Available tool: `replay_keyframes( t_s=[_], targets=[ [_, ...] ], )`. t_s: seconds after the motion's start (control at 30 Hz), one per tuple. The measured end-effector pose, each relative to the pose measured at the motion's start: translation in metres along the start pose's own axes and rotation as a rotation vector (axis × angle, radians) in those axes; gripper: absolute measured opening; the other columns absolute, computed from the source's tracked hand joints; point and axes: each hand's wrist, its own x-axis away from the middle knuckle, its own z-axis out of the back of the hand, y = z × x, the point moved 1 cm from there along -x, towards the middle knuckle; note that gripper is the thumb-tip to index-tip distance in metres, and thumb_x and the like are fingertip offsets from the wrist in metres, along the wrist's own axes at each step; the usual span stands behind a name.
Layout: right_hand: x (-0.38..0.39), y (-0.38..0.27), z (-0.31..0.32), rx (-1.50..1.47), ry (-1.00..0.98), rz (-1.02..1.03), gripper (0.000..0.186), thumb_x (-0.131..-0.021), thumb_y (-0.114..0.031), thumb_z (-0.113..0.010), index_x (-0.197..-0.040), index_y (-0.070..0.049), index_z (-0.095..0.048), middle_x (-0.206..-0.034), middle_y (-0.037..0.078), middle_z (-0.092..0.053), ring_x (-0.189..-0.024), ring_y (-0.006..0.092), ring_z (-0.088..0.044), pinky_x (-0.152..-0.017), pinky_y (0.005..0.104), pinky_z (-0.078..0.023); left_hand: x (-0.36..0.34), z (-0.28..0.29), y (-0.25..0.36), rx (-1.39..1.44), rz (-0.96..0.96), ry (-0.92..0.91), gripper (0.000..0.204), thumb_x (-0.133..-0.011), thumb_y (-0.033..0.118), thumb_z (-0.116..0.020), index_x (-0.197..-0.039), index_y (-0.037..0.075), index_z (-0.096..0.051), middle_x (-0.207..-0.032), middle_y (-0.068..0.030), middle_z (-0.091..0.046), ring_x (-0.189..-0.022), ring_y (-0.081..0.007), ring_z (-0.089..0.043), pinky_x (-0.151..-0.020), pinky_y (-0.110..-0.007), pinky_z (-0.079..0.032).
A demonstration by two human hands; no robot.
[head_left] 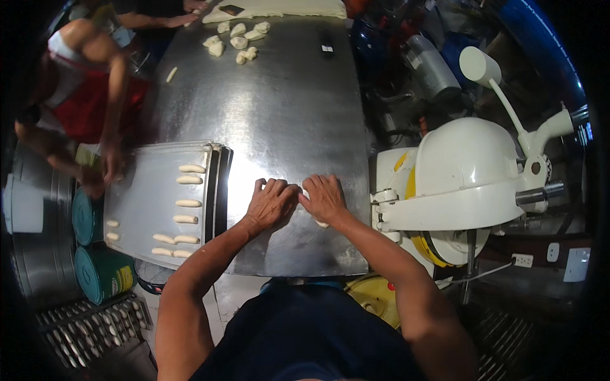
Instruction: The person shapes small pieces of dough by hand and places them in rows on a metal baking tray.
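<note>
My left hand (272, 203) rests on the metal table with its fingers bent and pressed down; whatever may be under them is hidden. Close beside it, thumb near thumb, my right hand (323, 200) curls over the tabletop. A pale end of a piece of dough (322, 223) peeks out below the right palm, and most of it is covered. To the left of my hands lies a metal tray (143, 190) on a stack of trays. Short dough sticks (188, 203) sit along its right side and near corner, with two more at its left edge.
Dough lumps (239, 42), a large dough sheet (279, 7) and a dark phone-like object (327, 49) are at the table's far end. A person in a red apron (95, 114) reaches to the tray's left edge. A white machine (470, 165) stands right; green buckets (105, 273) lower left.
</note>
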Motion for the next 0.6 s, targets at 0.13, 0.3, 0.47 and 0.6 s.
replay_keyframes(
  t_s=[0.13, 0.3, 0.47, 0.6],
  targets=[
    [-0.001, -0.003, 0.001, 0.01, -0.022, -0.021, 0.024, -0.096, -0.036, -0.067, -0.102, -0.012, -0.065, -0.101, 0.008, -0.066, -0.102, 0.026, -0.063, -0.09, 0.0455, -0.043, -0.004, 0.0, 0.001, -0.054, -0.145, 0.182, 0.03, -0.094, 0.021, -0.067, -0.121, 0.01, -0.063, -0.117, -0.0123, -0.061, -0.112, -0.031, -0.058, -0.103, -0.048, -0.04],
    [-0.008, -0.006, 0.011, -0.124, -0.212, -0.096, 0.023, -0.097, -0.037, -0.065, -0.098, -0.014, -0.064, -0.096, 0.005, -0.065, -0.094, 0.0247, -0.063, -0.088, 0.0448, -0.042, -0.005, -0.009, -0.013, -0.077, -0.108, 0.061, 0.034, -0.093, 0.023, -0.065, -0.124, 0.009, -0.059, -0.123, -0.0114, -0.06, -0.118, -0.0307, -0.056, -0.108, -0.049, -0.037],
    [0.01, -0.014, 0.0, 0.05, 0.02, 0.045, 0.021, -0.098, -0.035, -0.064, -0.097, -0.013, -0.065, -0.096, 0.006, -0.064, -0.095, 0.0263, -0.062, -0.087, 0.0438, -0.042, 0.013, -0.005, 0.004, -0.122, -0.156, 0.196, 0.039, -0.092, 0.026, -0.067, -0.124, 0.006, -0.059, -0.126, -0.014, -0.059, -0.122, -0.032, -0.054, -0.106, -0.05, -0.038],
    [0.015, -0.01, 0.005, -0.097, 0.007, -0.002, 0.019, -0.096, -0.031, -0.066, -0.095, -0.012, -0.062, -0.093, 0.008, -0.062, -0.094, 0.0283, -0.061, -0.088, 0.0453, -0.041, 0.009, -0.004, 0.004, -0.058, -0.146, 0.14, 0.04, -0.09, 0.025, -0.068, -0.124, 0.006, -0.06, -0.129, -0.0141, -0.059, -0.125, -0.0319, -0.054, -0.105, -0.051, -0.038]
  ],
)
